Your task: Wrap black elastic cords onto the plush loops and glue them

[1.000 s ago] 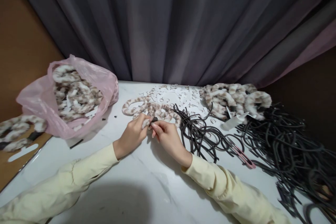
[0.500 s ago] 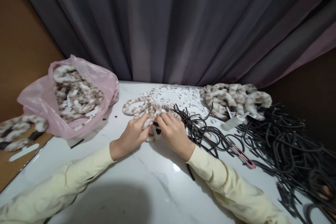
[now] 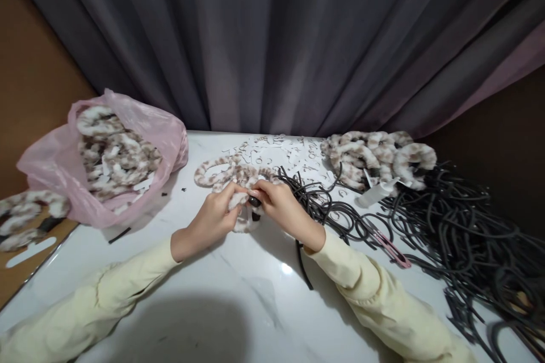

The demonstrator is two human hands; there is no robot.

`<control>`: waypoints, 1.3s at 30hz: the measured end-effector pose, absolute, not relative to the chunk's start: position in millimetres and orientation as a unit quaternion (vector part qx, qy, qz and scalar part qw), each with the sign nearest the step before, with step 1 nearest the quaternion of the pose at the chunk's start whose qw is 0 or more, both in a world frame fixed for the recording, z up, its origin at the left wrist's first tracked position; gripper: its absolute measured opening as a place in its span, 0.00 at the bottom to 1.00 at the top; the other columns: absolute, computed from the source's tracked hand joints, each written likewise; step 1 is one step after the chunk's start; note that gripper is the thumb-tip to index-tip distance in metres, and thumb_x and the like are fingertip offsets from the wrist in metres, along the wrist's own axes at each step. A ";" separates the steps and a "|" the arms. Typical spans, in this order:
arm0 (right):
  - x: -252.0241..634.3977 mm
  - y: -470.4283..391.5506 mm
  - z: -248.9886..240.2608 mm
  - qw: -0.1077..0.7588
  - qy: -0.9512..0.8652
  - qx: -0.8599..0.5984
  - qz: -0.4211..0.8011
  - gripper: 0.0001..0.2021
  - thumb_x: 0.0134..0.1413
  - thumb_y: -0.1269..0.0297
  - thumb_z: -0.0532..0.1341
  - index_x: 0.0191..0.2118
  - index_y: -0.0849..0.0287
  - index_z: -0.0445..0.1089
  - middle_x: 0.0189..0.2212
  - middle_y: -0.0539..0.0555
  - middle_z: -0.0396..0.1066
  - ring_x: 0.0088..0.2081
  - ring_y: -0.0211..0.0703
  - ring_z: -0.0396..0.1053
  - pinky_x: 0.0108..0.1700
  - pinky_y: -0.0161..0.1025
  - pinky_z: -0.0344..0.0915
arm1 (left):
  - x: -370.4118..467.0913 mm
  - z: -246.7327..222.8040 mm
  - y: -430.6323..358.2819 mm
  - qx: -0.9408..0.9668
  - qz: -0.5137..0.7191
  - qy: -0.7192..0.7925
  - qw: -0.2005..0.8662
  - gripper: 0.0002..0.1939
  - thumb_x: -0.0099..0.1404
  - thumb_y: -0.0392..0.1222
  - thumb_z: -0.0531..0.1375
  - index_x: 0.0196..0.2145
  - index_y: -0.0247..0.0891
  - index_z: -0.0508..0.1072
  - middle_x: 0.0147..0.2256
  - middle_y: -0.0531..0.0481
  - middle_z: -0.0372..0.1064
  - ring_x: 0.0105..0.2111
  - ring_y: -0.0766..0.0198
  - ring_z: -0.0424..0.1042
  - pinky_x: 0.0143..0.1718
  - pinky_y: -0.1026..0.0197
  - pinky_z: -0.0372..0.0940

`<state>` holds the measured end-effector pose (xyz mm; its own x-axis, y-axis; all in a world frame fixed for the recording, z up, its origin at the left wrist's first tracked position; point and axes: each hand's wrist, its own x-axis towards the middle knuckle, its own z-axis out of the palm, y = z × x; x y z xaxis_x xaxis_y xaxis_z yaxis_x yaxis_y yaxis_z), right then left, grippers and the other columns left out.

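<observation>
In the head view, my left hand [image 3: 206, 216] is closed, thumb and fingers pinching the pale end of a fluffy brown-and-white spotted tube [image 3: 237, 200]. Opposite it, my right hand [image 3: 284, 211] pinches a small dark, shiny piece [image 3: 254, 201] against that end. Whether this dark piece is part of the fluffy tube or a separate cord end is too small to tell. The two hands almost touch at the fingertips. Just behind them lie more fluffy spotted loops [image 3: 216, 172] on the white marbled table [image 3: 238, 283]. My fingers hide part of the join.
A pink plastic bag [image 3: 175, 150] full of fluffy loops stands at the left. Black cords [image 3: 477, 238] heap at the right, with pink-handled snips [image 3: 394, 249] and a white bottle [image 3: 377, 193] nearby. Another fluffy pile [image 3: 374, 156] sits behind; paper scraps [image 3: 276, 153] litter the back.
My right hand's fingers have shifted, and more of the dark shiny piece now shows between the hands. The whole view has moved slightly; the left hand keeps its pinch.
</observation>
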<state>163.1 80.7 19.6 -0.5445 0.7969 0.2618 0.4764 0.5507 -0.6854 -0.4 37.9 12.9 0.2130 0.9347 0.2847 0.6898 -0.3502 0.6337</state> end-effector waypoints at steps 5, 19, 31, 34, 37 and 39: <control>161.7 80.9 18.7 0.266 -0.752 -0.392 0.459 0.06 0.58 0.70 0.55 0.31 0.62 0.66 0.13 0.45 0.63 0.17 0.35 0.65 0.27 0.31 0.60 | 1.3 14.6 38.0 0.750 0.327 0.543 0.186 0.09 0.59 0.37 0.50 0.37 0.35 0.67 0.32 0.49 0.73 0.22 0.66 0.67 0.25 0.66 0.58; 165.1 80.9 13.4 0.326 -0.854 -0.328 0.236 0.15 0.47 0.81 0.59 0.42 0.63 0.70 0.31 0.54 0.74 0.31 0.40 0.71 0.34 0.32 0.63 | -1.3 22.3 43.3 0.701 0.342 0.575 0.247 0.10 0.62 0.44 0.52 0.34 0.37 0.68 0.30 0.52 0.72 0.27 0.64 0.69 0.29 0.66 0.60; 173.6 86.3 27.4 0.287 -0.887 -0.319 0.174 0.12 0.48 0.68 0.65 0.41 0.64 0.70 0.32 0.56 0.72 0.38 0.46 0.66 0.38 0.38 0.62 | -5.9 29.6 42.7 0.738 0.329 0.533 0.252 0.13 0.63 0.44 0.51 0.33 0.35 0.73 0.28 0.53 0.72 0.26 0.66 0.68 0.29 0.68 0.60; 176.5 90.6 34.7 0.281 -0.877 -0.307 0.239 0.12 0.48 0.64 0.66 0.39 0.64 0.71 0.29 0.54 0.70 0.36 0.43 0.65 0.38 0.37 0.61 | -7.6 29.2 41.8 0.747 0.342 0.522 0.231 0.12 0.63 0.43 0.52 0.36 0.36 0.73 0.31 0.52 0.74 0.27 0.66 0.69 0.28 0.68 0.61; 177.6 89.4 37.1 0.290 -0.868 -0.315 0.250 0.09 0.49 0.65 0.65 0.36 0.64 0.70 0.28 0.53 0.68 0.34 0.42 0.65 0.38 0.37 0.59 | -9.8 28.6 41.2 0.758 0.335 0.521 0.207 0.12 0.62 0.40 0.52 0.38 0.37 0.73 0.33 0.51 0.74 0.29 0.65 0.69 0.30 0.68 0.62; 177.4 86.4 36.5 0.296 -0.879 -0.312 0.208 0.07 0.50 0.67 0.65 0.35 0.64 0.69 0.28 0.53 0.68 0.35 0.43 0.64 0.38 0.38 0.57 | -10.8 29.7 40.9 0.764 0.323 0.521 0.201 0.12 0.61 0.40 0.52 0.39 0.37 0.73 0.32 0.52 0.74 0.28 0.65 0.69 0.31 0.68 0.62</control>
